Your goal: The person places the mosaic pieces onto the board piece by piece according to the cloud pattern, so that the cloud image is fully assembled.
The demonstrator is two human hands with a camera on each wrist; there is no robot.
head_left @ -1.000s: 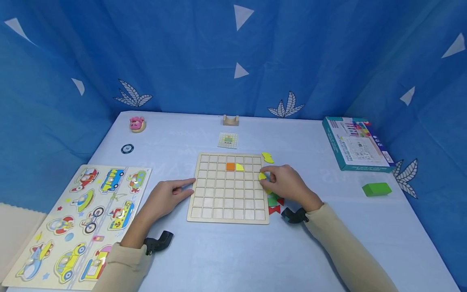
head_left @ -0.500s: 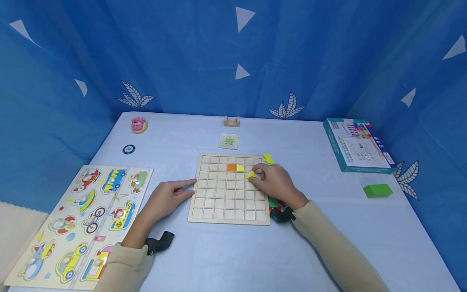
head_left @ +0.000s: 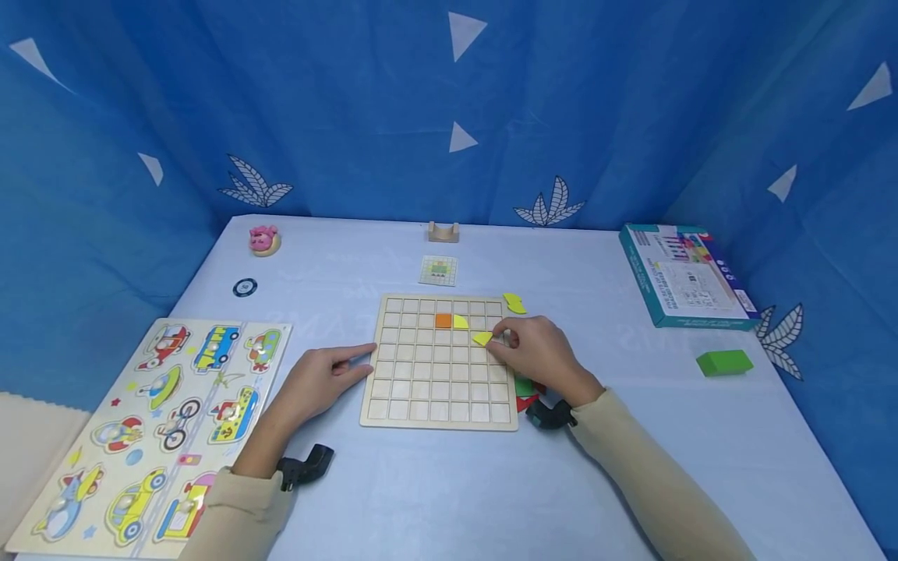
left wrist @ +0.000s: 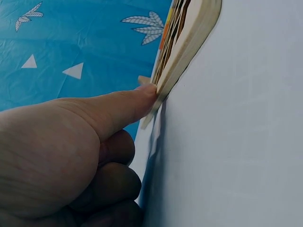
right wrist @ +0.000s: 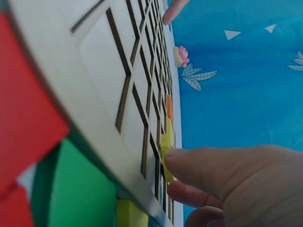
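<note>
A wooden grid board (head_left: 421, 389) lies on the pale blue table. In its second row sit an orange square (head_left: 443, 320) and a yellow quarter-round (head_left: 460, 321). My right hand (head_left: 507, 341) pinches a yellow piece (head_left: 482, 338) low over the board's upper right cells; the right wrist view shows fingertips on that yellow piece (right wrist: 166, 151) above the board (right wrist: 109, 71). My left hand (head_left: 323, 378) rests on the table, its index fingertip against the board's left edge (left wrist: 189, 42). Another yellow piece (head_left: 514, 304) lies off the top right corner. Green (head_left: 522, 387) and red (head_left: 522, 403) pieces lie beside the right edge.
A vehicle peg puzzle (head_left: 154, 421) lies at the front left. A teal box (head_left: 684, 273) and a green block (head_left: 725, 362) are at the right. A pattern card (head_left: 439, 269), a wooden stand (head_left: 443, 231), a pink toy (head_left: 263, 238) and a dark disc (head_left: 245, 287) sit farther back.
My right hand has carried the yellow piece leftward from the board's right edge to over its upper right cells. The left hand has stayed put.
</note>
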